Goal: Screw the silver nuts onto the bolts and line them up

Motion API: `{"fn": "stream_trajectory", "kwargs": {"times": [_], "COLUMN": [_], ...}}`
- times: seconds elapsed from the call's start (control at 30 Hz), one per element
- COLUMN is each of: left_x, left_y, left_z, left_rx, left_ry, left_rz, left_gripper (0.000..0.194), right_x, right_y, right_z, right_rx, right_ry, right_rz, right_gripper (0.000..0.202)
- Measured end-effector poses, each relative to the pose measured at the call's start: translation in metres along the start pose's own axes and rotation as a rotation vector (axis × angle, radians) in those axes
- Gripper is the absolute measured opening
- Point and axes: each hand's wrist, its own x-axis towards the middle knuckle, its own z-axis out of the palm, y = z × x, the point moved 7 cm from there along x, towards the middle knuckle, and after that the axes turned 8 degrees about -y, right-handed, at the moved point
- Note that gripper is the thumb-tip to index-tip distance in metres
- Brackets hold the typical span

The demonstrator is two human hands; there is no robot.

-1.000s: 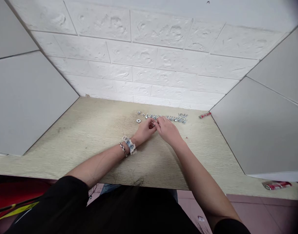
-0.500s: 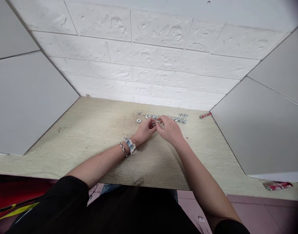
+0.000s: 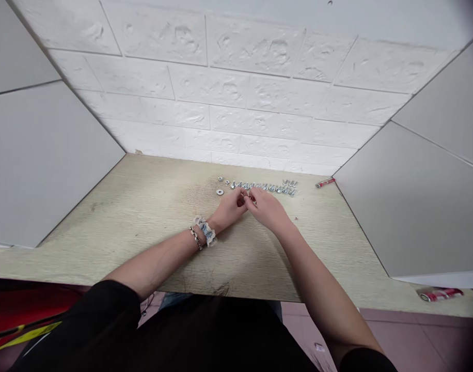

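My left hand (image 3: 233, 204) and my right hand (image 3: 266, 207) meet above the table, thumbs and fingertips pinched together. What they hold between them is too small and covered to name. Just beyond my fingers runs a row of silver bolts (image 3: 272, 188), several standing upright on washers. To the left of the row lie a flat washer (image 3: 220, 192), a nut (image 3: 220, 179) and a smaller nut (image 3: 227, 182). A few loose screws (image 3: 289, 183) lie behind the row's right end.
The wooden table (image 3: 151, 206) is closed in by a white brick-patterned wall (image 3: 240, 124) and grey side panels. A red battery (image 3: 325, 183) lies by the right panel. Another red cylinder, apparently a battery (image 3: 441, 294), lies near the front right edge.
The fingers of my right hand have curled down and closed in against my left fingertips, uncovering more of the bolt row. My left hand has hardly moved.
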Motion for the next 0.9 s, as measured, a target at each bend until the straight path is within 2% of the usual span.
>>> {"fn": "stream_trajectory", "kwargs": {"times": [0.27, 0.47, 0.57, 0.67, 0.77, 0.9], "left_x": [-0.001, 0.001, 0.001, 0.002, 0.002, 0.001], "left_y": [0.004, 0.002, 0.001, 0.000, 0.001, 0.001], "left_z": [0.002, 0.001, -0.001, -0.001, -0.001, -0.003], "left_rx": [0.058, 0.044, 0.030, 0.016, 0.017, 0.031], "left_ry": [0.000, 0.024, 0.037, 0.023, 0.021, 0.037], "left_rz": [0.018, 0.009, -0.004, -0.007, -0.011, -0.033], "left_gripper": [0.014, 0.014, 0.017, 0.021, 0.021, 0.022], "right_x": [0.003, 0.002, 0.001, -0.001, 0.000, 0.002], "right_y": [0.005, 0.006, 0.006, 0.003, 0.000, 0.000], "right_z": [0.002, -0.001, -0.005, -0.009, -0.009, -0.008], "right_rx": [-0.130, -0.141, -0.054, 0.112, 0.256, 0.274], "right_ry": [-0.043, -0.011, 0.072, 0.153, 0.155, 0.099], "right_rz": [0.056, 0.061, 0.048, -0.044, -0.151, -0.189], "right_gripper": [0.038, 0.042, 0.034, 0.022, 0.020, 0.028]}}
